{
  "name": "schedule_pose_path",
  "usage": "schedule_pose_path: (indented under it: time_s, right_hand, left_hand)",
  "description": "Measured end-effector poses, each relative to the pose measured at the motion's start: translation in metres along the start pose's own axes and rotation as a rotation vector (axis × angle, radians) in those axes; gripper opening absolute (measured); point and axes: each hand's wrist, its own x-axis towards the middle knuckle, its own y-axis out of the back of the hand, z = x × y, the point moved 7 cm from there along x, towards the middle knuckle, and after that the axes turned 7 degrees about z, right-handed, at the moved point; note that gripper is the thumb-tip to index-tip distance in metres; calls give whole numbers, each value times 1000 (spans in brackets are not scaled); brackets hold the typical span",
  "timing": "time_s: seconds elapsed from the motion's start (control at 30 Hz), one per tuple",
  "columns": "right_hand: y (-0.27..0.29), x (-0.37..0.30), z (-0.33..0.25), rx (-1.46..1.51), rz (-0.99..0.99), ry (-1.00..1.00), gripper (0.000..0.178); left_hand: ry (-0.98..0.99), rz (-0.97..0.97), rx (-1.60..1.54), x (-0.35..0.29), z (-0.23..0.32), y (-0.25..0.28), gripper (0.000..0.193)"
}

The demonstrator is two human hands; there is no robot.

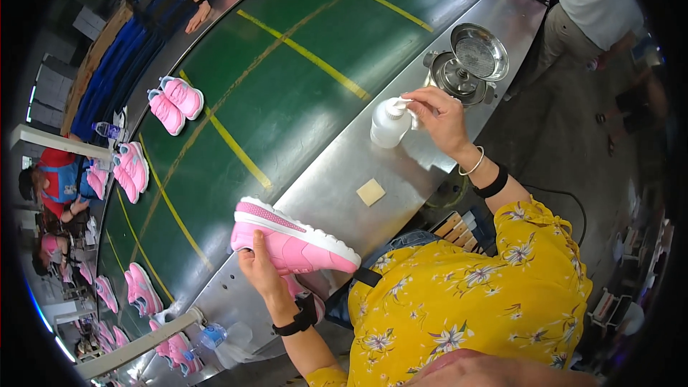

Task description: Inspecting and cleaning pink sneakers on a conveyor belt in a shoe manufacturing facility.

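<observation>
My left hand [261,266] grips a pink sneaker [304,245] by its side, over the near edge of the metal bench. The shoe is tipped, its white sole turned up and away from me. My right hand [438,116] is at the top of a translucent white bottle [388,127] standing on the bench. Its fingers are pinched on a small white cloth [414,122], pressed against the bottle's top; the fingers partly hide it. Below my left wrist, part of another pink shoe [315,298] shows.
A square cream pad [370,192] lies on the metal bench [330,204]. Beyond the bottle stands a round metal dish with a raised perforated lid [479,51]. Pairs of pink sneakers [175,104] sit on the green conveyor belt [244,107]. Other people work around it.
</observation>
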Motion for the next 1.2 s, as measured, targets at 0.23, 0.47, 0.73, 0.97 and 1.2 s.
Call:
schedule_pose_path:
  time_s: [0.23,0.47,0.73,0.97,1.2]
  right_hand:
    - [-8,5,-11,-127,5,193,20]
    - [-7,-7,-7,-365,23,445,24]
    - [-7,-12,-5,-290,-2,437,26]
    - [-8,-11,5,-243,76,437,34]
    - [-15,-13,26,-294,30,279,38]
  left_hand:
    - [161,85,158,9,-73,34,30]
    - [159,116,252,16,-90,42,27]
    - [208,103,332,13,-86,36,34]
    - [180,75,265,10,-80,24,33]
    - [168,58,272,11,-78,22,32]
